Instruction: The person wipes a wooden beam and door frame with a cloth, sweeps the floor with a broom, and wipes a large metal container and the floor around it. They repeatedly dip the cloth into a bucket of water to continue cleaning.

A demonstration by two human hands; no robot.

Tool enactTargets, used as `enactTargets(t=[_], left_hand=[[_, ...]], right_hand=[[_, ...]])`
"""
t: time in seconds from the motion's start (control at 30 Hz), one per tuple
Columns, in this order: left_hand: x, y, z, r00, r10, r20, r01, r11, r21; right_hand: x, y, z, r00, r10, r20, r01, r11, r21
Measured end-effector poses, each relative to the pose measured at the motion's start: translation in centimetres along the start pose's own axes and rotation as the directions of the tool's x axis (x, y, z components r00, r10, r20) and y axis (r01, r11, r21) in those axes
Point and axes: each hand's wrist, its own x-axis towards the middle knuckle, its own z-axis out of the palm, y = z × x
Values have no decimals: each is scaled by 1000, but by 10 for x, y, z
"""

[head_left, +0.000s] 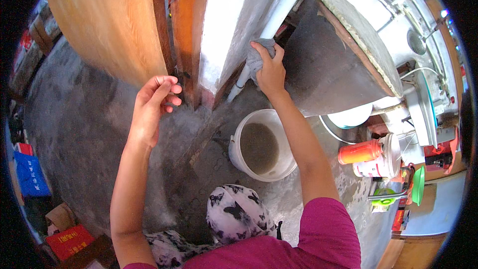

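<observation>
My right hand (272, 72) presses a grey cloth (255, 61) around a white pipe (279, 15) that runs down beside a white wall corner. The fingers are closed on the cloth. My left hand (155, 97) hangs in the air by the lower edge of a wooden door (114, 25) and its orange-brown frame (188, 35). Its fingers are loosely curled and a little apart, with nothing visible in them. Below my right forearm stands a white bucket (235, 155) holding murky grey-brown water.
A grey concrete counter (343, 45) juts out at the right. Near it are an orange-red bottle (359, 152), a white tub (391, 157) and a green plastic lid (418, 185). Red boxes (69, 241) and a blue package (31, 174) lie at the far left on the dark concrete floor (84, 119).
</observation>
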Motion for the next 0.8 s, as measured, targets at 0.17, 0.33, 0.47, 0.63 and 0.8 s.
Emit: enactTargets(t=[0.17,0.33,0.47,0.63,0.8], left_hand=[[-7,7,2,999,31,-7,-32,999,-21],[0,-3,1,1000,25,-5,-25,1000,-14],[2,-8,11,1000,8,24,-7,1000,-25],[-1,-8,18,1000,-8,29,8,1000,-7],[-5,-2,9,1000,11,-1,-11,1000,12]], right_hand=[[26,9,-51,998,-34,-51,36,999,41],[106,-18,-96,923,-133,-362,175,981,87],[100,-25,-51,969,-99,-225,110,993,40],[15,24,-5,987,-155,-35,153,986,-67],[-3,49,-49,920,-343,192,388,870,-306]])
